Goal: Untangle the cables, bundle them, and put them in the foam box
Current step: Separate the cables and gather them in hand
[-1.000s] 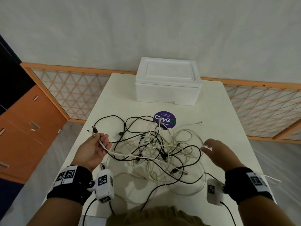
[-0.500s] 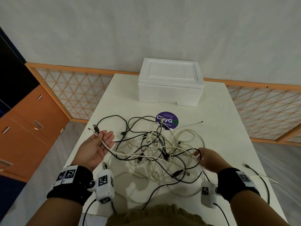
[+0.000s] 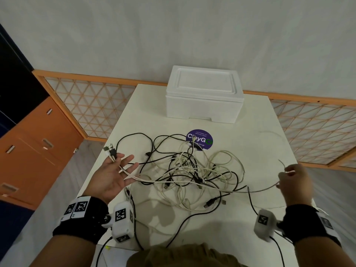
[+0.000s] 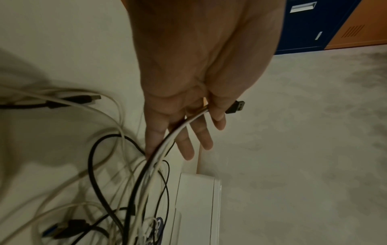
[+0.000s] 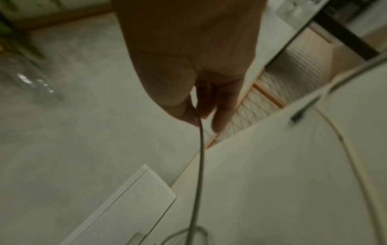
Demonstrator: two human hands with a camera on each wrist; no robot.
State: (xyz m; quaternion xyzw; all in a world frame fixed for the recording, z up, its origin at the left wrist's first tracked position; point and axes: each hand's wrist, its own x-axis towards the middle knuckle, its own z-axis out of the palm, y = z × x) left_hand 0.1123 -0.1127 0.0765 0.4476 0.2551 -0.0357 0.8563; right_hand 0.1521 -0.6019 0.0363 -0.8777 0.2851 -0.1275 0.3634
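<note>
A tangle of black and white cables point(image 3: 192, 174) lies on the middle of the white tabletop point(image 3: 256, 151), just in front of a purple round sticker point(image 3: 200, 140). The closed white foam box point(image 3: 204, 93) stands at the far edge, apart from the tangle. The left hand point(image 3: 113, 176) is palm up with fingers point(image 4: 184, 145) spread, its grip pinching a few cable ends point(image 4: 188, 122) near the plugs point(image 3: 110, 151), between thumb and forefinger. The right hand point(image 3: 294, 182), off the tabletop's right side, has its grip closed on a thin white cable point(image 5: 200, 157) stretched taut from the tangle.
</note>
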